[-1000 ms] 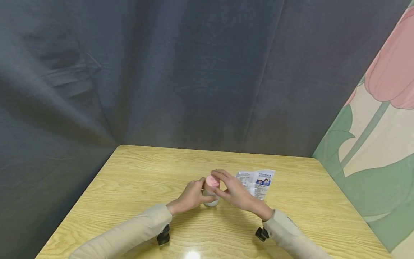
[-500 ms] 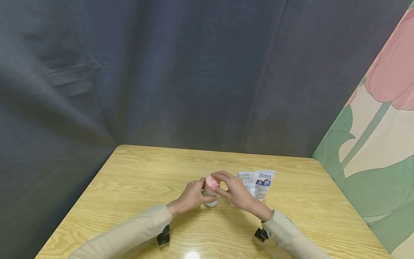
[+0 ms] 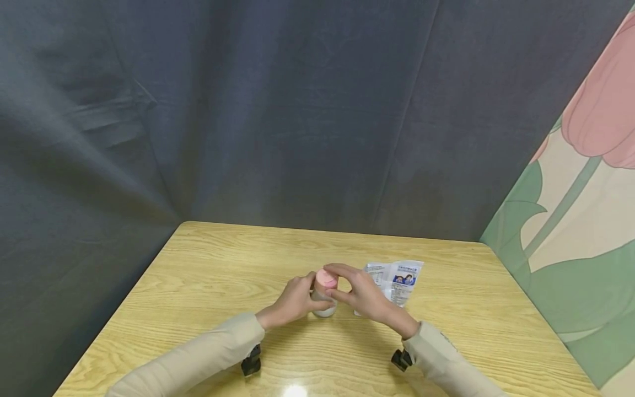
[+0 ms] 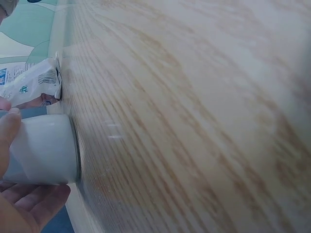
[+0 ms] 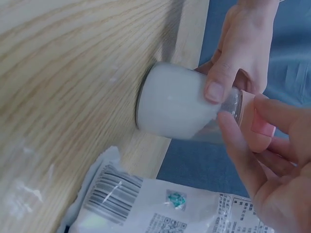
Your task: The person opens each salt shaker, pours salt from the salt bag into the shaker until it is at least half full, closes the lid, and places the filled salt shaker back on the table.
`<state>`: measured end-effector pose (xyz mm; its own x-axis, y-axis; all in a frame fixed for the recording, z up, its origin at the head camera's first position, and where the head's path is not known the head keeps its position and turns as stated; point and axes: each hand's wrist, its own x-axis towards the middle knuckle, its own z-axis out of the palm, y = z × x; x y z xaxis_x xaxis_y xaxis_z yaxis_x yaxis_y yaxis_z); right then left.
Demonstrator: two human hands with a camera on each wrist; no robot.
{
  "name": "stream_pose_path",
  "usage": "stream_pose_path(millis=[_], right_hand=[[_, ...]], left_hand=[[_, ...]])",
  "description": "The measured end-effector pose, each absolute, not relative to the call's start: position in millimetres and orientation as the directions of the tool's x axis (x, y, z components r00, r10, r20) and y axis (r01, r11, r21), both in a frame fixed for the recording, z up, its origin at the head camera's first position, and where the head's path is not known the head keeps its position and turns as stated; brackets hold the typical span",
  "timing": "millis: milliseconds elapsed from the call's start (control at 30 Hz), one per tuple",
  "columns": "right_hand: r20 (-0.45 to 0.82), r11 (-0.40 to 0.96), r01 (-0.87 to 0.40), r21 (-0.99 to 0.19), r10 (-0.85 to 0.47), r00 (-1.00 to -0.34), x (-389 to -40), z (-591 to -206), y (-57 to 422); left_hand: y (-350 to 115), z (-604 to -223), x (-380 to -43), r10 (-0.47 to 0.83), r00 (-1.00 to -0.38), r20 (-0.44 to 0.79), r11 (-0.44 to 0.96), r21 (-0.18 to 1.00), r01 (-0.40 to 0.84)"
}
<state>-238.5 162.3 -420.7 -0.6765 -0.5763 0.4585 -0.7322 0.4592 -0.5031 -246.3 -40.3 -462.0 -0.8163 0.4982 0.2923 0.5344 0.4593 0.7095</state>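
A clear jar (image 5: pixel 172 99) with white contents stands upright on the wooden table, topped by a pink lid (image 3: pixel 326 277). My left hand (image 3: pixel 291 299) grips the jar's side from the left, thumb in front and fingers behind. From the right, my right hand (image 3: pixel 364 295) pinches the lid between thumb and fingers. In the right wrist view, the right thumb (image 5: pixel 233 133) reaches past the lid alongside the clear upper part of the jar. The left wrist view shows the jar's white lower part (image 4: pixel 46 150), while the lid is out of that frame.
A white printed packet (image 3: pixel 399 281) with a barcode lies on the table just right of the right hand, partly hidden by it. Dark cloth (image 3: pixel 297 121) hangs behind the table (image 3: pixel 238 264). A tulip-patterned cloth (image 3: pixel 585 220) hangs along the right side.
The right hand's fingers have shifted slightly on the lid, and the mark on the lid's top has turned a little. The left hand and jar stay in place.
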Motion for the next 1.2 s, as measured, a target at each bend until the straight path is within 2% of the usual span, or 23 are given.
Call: stream_pose_path(millis=[400, 867, 1200], right_hand=[[0.559, 0.487, -0.761, -0.429, -0.518, -0.647, -240, -429, 159], [0.57, 0.516, -0.714, -0.474, -0.438, -0.695, -238, -430, 154], [0.607, 0.519, -0.733, -0.44, -0.429, -0.668, -237, -433, 151]], left_hand=[[-38, -461, -244, 0.473, -0.83, 0.294, 0.499, 0.687, 0.528], [-37, -460, -244, 0.454, -0.835, 0.311, 0.527, 0.662, 0.533], [-38, -462, -245, 0.472, -0.818, 0.329, 0.531, 0.635, 0.562]])
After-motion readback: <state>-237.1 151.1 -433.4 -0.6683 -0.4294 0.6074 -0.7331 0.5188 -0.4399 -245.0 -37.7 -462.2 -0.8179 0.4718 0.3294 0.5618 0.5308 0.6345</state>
